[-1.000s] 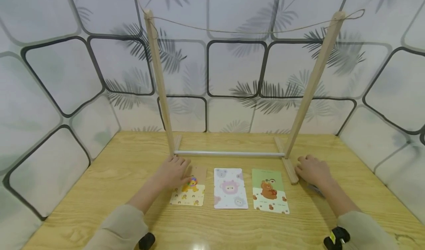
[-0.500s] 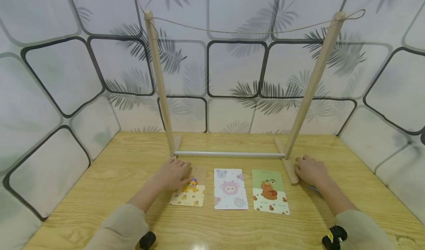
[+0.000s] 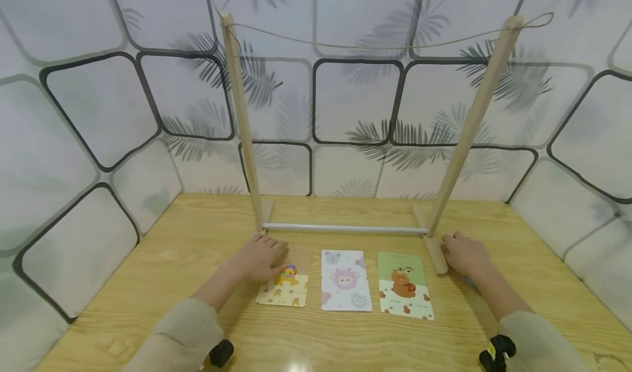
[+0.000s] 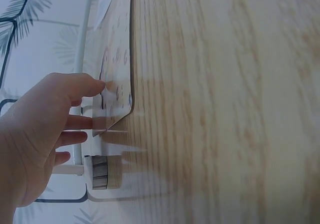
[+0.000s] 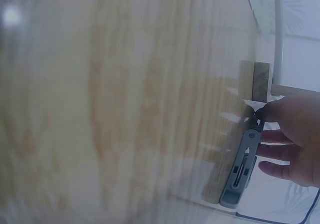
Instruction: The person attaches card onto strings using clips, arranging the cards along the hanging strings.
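My left hand [image 3: 257, 258] rests with loosely bent fingers over the upper left part of a yellow and tan lion card [image 3: 291, 292]. In the left wrist view its thumb tip meets the card's surface, other fingers spread. Beside it lie a white card with a pink animal face [image 3: 345, 280] and a green and white bear card [image 3: 406, 289]. My right hand [image 3: 466, 255] lies relaxed on the table by the wooden stand's right foot [image 3: 436, 258]. Under its thumb and fingers, in the right wrist view, is a long grey slotted tool [image 5: 242, 169]; its exact kind is unclear.
Two wooden posts stand behind the cards, the left post [image 3: 243, 125] and the right post [image 3: 474, 125]. A sagging string [image 3: 360, 47] spans their tops and a white rod [image 3: 345, 229] joins their bases. Patterned cloth [image 3: 355, 103] encloses the table's back and sides.
The head view has shifted slightly, so the scene sits a little further right. Both hands and the cards keep their places.
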Motion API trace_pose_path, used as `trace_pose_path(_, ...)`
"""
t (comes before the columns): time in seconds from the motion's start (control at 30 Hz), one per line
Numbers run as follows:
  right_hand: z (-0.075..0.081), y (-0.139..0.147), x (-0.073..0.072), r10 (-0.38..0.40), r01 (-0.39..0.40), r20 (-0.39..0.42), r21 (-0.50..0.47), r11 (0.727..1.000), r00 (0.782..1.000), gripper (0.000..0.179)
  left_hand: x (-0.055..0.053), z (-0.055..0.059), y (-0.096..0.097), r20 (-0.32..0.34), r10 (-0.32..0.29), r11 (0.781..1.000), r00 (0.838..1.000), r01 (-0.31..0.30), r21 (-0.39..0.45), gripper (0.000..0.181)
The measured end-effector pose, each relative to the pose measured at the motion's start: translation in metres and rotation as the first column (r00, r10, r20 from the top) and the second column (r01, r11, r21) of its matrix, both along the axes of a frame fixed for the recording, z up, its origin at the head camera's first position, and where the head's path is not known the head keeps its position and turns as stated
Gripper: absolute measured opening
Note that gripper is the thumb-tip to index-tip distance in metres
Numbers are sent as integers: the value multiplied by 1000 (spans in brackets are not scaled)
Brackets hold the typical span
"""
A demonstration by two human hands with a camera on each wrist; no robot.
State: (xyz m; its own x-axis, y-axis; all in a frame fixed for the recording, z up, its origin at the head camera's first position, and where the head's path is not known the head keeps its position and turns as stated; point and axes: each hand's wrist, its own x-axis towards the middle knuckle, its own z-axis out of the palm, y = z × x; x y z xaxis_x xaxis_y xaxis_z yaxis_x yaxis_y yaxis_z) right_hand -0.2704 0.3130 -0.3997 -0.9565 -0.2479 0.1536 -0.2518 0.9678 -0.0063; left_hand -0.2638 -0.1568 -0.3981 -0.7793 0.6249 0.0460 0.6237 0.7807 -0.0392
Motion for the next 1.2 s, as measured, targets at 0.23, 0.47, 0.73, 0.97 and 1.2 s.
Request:
trace_pose_path(0.23,-1,3,-1,8,-7,5,-24,1000,1000,20,-2,1,2,-11,2,1000,1000,-2,1,55)
trace_pose_path(0.47,-1,4,1,15,-17,-28,-70,997,999,23,-2,1,2,-61,-33,999,998,35,34,51)
trace_pose_path(0.73,3,9,2,-13,11,-14,-146,989,1000,31,-2,2,3,-120,-25,998,992,32,58,44)
trace_pose_path(0.97,8,11,3,-19,17,-10,-190,982,1000,31,-3,5,5,-184,2,998,983,9,64,44)
trace_pose_path(1.2,8,12,7,-48,46,-6,-173,984,999,31,-4,5,5,-334,-7,997,943,30,65,44)
